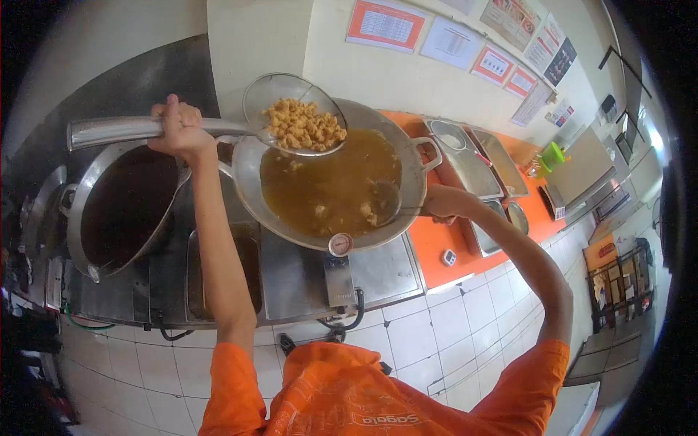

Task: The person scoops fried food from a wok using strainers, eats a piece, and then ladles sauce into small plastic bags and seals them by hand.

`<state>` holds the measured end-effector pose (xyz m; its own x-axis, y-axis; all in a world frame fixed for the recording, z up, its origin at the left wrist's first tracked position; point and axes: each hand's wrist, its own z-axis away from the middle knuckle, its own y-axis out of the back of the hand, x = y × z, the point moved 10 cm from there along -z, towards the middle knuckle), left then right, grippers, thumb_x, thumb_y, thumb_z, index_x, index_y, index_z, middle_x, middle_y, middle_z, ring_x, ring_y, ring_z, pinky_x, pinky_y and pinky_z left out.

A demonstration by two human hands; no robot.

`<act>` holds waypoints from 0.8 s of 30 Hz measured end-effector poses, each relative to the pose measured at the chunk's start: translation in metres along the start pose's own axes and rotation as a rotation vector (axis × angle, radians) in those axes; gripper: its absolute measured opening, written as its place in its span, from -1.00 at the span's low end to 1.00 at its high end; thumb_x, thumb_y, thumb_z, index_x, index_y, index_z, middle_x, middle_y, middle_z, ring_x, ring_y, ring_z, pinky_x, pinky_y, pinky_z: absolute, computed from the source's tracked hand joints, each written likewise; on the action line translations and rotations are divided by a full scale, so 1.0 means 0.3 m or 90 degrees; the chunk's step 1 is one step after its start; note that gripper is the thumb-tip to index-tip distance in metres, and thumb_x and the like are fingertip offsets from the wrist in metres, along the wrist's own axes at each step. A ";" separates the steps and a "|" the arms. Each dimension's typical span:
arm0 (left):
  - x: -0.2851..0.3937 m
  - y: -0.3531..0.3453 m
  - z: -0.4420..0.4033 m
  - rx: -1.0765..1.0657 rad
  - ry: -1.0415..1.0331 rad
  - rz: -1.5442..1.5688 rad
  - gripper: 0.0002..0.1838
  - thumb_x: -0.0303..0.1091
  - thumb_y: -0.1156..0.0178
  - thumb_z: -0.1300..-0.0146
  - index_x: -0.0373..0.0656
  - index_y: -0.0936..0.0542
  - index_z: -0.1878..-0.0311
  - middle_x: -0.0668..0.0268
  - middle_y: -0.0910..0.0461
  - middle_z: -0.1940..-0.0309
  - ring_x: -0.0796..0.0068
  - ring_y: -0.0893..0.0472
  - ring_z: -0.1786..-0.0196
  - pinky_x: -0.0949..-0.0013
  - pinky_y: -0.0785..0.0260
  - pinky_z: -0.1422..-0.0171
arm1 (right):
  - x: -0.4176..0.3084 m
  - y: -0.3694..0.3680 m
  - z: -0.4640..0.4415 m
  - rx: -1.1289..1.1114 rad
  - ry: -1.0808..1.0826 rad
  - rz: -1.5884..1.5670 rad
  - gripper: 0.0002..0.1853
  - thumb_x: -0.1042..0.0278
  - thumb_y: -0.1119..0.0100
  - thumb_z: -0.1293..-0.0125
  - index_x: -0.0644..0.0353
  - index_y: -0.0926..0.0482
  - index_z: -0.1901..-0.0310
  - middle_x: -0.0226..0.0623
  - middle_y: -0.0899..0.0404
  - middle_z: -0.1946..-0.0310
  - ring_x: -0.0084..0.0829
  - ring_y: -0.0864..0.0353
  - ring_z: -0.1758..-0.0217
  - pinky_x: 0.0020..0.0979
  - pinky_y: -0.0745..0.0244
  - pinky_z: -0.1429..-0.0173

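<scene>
My left hand [180,132] is wrapped round the thick metal handle of a wire mesh strainer [256,93]. Golden-brown fried pieces [304,125] lie in its mesh bowl, which hangs over the back of a large wok [243,174]. Brown oil [313,185] fills much of the wok, and a few pale pieces [369,214] float in it. At the wok's right rim, my right hand [442,203] is closed on the thin handle of a skimmer [388,195], whose round head dips into the oil. A dial thermometer [340,245] sits at the wok's front rim.
A second wok [76,229] with dark oil stands to the left. Between the woks, nearer me, is a rectangular oil well [247,269]. Metal trays [472,174] and a small timer [449,257] rest on the orange counter [429,254] at right. Papers [385,27] hang on the wall.
</scene>
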<state>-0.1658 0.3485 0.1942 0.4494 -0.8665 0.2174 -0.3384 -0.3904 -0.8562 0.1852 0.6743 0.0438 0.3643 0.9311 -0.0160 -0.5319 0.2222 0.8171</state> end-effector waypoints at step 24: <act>0.005 -0.057 -0.058 -0.002 -0.038 0.018 -0.64 -0.51 -0.24 0.00 -0.06 -0.22 0.67 0.46 -0.20 0.81 0.68 -0.13 0.78 0.57 0.07 0.69 | -0.250 0.036 -0.475 0.070 -0.127 -1.039 -0.92 0.53 0.03 -0.12 0.25 -0.39 0.50 -0.39 -0.29 0.70 -0.62 -0.22 0.77 -0.56 -0.07 0.75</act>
<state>-0.1737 0.3484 0.2172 0.4887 -0.8568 0.1644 -0.3544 -0.3672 -0.8600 0.0433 0.6479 -0.0283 0.5417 -0.3027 -0.7842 0.5382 0.8415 0.0470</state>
